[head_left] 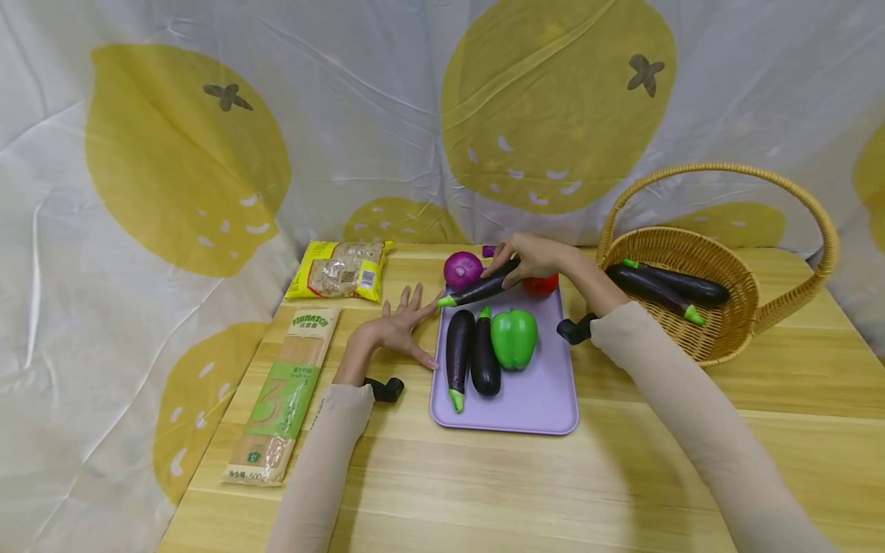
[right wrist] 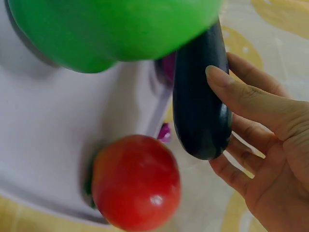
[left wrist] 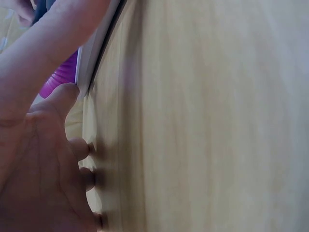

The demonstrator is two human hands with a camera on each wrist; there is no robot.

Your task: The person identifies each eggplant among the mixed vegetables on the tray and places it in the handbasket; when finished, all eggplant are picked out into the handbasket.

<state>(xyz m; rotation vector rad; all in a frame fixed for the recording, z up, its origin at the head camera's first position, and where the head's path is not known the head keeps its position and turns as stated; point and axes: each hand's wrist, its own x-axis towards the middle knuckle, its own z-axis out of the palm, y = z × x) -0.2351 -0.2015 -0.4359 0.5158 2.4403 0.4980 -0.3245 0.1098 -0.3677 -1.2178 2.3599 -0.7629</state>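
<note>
My right hand (head_left: 531,256) grips a dark eggplant (head_left: 478,290) by its blunt end, above the far part of the lilac tray (head_left: 539,411). In the right wrist view, the thumb lies on one side of this eggplant (right wrist: 200,96) and the fingers on the other. My left hand (head_left: 397,330) is spread at the tray's left edge, with thumb and index finger right at the rim. On the tray are two more eggplants (head_left: 458,353), a green bell pepper (head_left: 514,339), a purple onion (head_left: 462,270) and a red tomato (right wrist: 137,183), partly hidden by my right hand in the head view.
A wicker basket (head_left: 743,338) with a tall handle stands at the right, holding two eggplants (head_left: 681,284). On the left lie a pack of noodles (head_left: 283,395) and a yellow bag (head_left: 339,270) of dry food. A lemon-print cloth (head_left: 359,100) hangs behind the wooden table (head_left: 484,491).
</note>
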